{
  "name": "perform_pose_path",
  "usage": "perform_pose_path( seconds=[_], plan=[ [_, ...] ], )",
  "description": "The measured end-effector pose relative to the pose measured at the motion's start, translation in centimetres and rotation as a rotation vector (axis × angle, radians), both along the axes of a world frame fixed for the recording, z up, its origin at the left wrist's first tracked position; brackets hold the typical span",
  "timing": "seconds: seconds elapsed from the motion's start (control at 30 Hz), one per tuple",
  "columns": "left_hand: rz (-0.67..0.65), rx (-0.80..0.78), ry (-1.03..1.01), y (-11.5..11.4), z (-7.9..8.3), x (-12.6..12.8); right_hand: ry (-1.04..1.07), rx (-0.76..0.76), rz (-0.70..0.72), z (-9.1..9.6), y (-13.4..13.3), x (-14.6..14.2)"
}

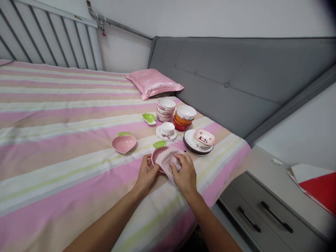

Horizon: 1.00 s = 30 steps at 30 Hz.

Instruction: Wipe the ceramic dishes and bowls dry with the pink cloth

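As the left hand (147, 170) pinched the pink dish (156, 153) below frame centre, the half-curled right hand (186, 172) gripped a cloth (169, 160); light, even pressure seemed wisest.

The held dish (158, 152) is pink with a green leaf (159, 144) – the cloth (169, 159) pale pink. The bedsheet (65, 168) is striped pink, white, beige and yellow-green; the pillow (154, 83) pink – the headboard (223, 66) grey.
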<state>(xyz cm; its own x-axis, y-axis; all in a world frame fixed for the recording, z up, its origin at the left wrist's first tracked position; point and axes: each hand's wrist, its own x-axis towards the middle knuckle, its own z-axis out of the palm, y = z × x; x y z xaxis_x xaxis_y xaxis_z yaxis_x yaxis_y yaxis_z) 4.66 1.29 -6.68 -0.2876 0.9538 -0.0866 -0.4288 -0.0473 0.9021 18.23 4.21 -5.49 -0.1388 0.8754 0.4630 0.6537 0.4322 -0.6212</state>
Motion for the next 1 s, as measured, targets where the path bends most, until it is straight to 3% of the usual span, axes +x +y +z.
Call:
perform_pose_path(
  seconds=[0.3, 0.47, 0.63, 0.83, 0.9, 1.0],
  plan=[
    [0.169, 0.003, 0.018, 0.3, -0.3, -0.6, 0.014, -0.114, 0.034, 0.3, -0.5, -0.2],
    [0.210, -0.010, 0.006, 0.6, -0.6, -1.1, 0.046, -0.278, 0.108, 0.0, 0.3, 0.7],
    [0.189, -0.048, -0.028, 0.5, -0.4, -1.0, 0.547, -0.479, 0.093, 0.3, 1.2, 1.5],
    [0.173, -0.079, -0.019, 0.4, -0.3, -1.0, 1.360, -0.714, 0.066, 1.8, 2.5, 3.0],
    [0.176, -0.085, -0.008, 0.4, -0.3, -1.0, 1.252, -0.680, -0.010, 1.4, 2.8, 3.3],
    [0.177, -0.089, 0.000, 0.5, -0.3, -1.0, 0.916, -0.531, -0.224, 0.0, 3.2, 3.6]
  ],
)
